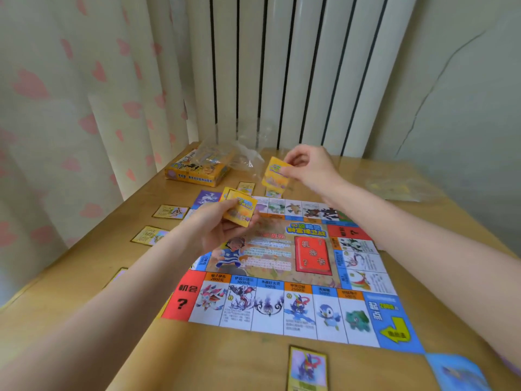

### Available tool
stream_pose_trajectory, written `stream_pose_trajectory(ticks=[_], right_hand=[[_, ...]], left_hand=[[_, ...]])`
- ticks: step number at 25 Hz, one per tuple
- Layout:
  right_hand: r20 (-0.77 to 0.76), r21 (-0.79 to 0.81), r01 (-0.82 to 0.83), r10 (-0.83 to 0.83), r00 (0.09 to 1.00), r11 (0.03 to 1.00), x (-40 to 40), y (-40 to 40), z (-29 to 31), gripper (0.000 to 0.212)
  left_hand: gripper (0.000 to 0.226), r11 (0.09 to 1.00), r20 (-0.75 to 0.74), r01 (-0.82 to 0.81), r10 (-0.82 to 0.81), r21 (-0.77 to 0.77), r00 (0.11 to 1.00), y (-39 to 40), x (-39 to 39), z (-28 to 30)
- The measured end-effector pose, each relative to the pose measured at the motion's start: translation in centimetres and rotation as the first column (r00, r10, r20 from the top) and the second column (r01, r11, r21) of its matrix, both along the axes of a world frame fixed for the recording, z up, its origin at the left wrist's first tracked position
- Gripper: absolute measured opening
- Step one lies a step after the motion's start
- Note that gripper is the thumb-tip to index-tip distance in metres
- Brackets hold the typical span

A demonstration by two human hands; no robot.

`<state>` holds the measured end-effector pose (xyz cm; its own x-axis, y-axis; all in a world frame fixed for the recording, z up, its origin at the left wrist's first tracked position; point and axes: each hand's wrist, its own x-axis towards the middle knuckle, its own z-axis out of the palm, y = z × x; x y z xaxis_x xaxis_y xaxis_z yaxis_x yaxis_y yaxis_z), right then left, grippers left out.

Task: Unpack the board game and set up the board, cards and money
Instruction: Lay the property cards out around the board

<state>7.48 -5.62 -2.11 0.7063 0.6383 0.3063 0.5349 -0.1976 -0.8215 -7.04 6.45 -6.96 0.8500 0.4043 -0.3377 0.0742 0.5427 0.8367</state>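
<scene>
face-up cards (170, 212) laid along the tabletop (84, 283) at left, yellow game box (197, 169) under clear plastic wrap (239, 153) at the far edge. left hand (222, 227) gripping a small stack of yellow cards (239, 208) over the board (282, 266). right hand (307, 167), raised past the board's far edge, pinching 1 yellow card (277, 173) by its upper corner, long axis hanging down. likely dealing: next open spot along the far edge lies just below the right hand, nearer to it than the left.
</scene>
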Motion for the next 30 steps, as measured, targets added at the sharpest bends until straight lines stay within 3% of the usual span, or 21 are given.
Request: stream_pose_trajectory(ticks=[1, 3, 5, 7, 11, 14, 17, 25, 30], right_hand=[[0.092, 0.006, -0.049, 0.048, 0.995, 0.999, -0.7, -0.7, 0.2, 0.024], [0.223, -0.135, -0.212, 0.238, 0.945, 0.968, -2.7, -1.7, 0.0, 0.018], [0.24, -0.308, -0.301, 0.38, 0.893, 0.902, -3.7, -2.9, -0.6, 0.012], [0.165, -0.354, -0.35, 0.426, 0.889, 0.867, -4.0, -4.2, -0.5, 0.009], [-0.027, -0.112, -0.197, 0.195, 0.98, 0.974, -3.5, -6.2, 1.0, 0.006], [-0.16, -0.152, -0.187, 0.163, 0.974, 0.971, -3.5, -7.2, 1.1, 0.008], [-0.269, -0.224, -0.234, 0.171, 0.948, 0.946, -4.3, -7.8, 0.7, 0.026], [-0.151, -0.165, -0.089, 0.064, 0.986, 0.982, -4.2, -8.5, 1.7, 0.034], [-0.188, -0.055, -0.014, 0.004, 0.982, 0.998, -4.6, -8.0, 0.0, 0.023]], left_hand=[[0.02, 1.0, -0.003, 0.006, -0.006, -0.024, 1.0, -0.5, -0.1, 0.1], [0.021, 0.999, 0.028, 0.025, -0.024, -0.031, 0.999, -1.4, 0.0, 0.6], [0.018, 0.999, 0.047, 0.034, -0.036, 0.039, 0.998, -2.3, 0.0, 1.5], [0.017, 0.988, 0.032, 0.049, -0.054, 0.145, 0.998, -3.1, -0.3, 1.9], [0.009, 0.965, -0.004, 0.07, -0.072, 0.252, 0.997, -4.3, -1.2, 1.8], [0.007, 0.952, -0.002, 0.119, -0.123, 0.283, 0.992, -5.6, -1.5, 2.0], [0.006, 0.935, -0.006, 0.158, -0.165, 0.317, 0.986, -6.8, -1.2, 2.2], [0.003, 0.958, 0.054, 0.129, -0.148, 0.256, 0.988, -7.4, -1.3, 2.6], [0.007, 0.968, 0.007, 0.163, -0.167, 0.192, 0.986, -8.1, -1.6, 0.7]])
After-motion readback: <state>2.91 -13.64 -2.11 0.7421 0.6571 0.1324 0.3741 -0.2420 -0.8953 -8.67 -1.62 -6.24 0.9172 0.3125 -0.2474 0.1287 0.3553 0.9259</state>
